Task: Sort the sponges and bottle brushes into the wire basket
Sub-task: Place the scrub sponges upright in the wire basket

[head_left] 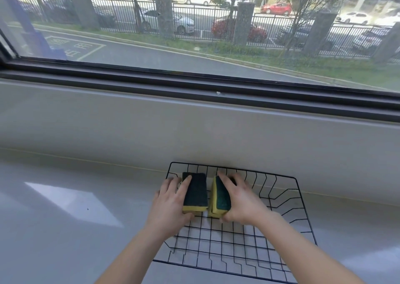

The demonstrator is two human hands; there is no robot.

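A black wire basket [287, 210] stands on the grey counter against the wall below the window. Two yellow sponges with dark green scouring tops are in its far left part. The left sponge [195, 191] lies flat with its green side up, and my left hand [170, 205] grips it from the left with a finger across its top. The right sponge [219, 197] is tilted up on its edge, held by my right hand [242, 199] from the right. The two sponges sit side by side, almost touching. No bottle brush is in view.
The pale grey counter [65, 218] stretches to the left and right of the basket. A grey wall ledge [194, 127] and a dark window frame [194, 84] rise behind it. Outside are a road, a fence and parked cars.
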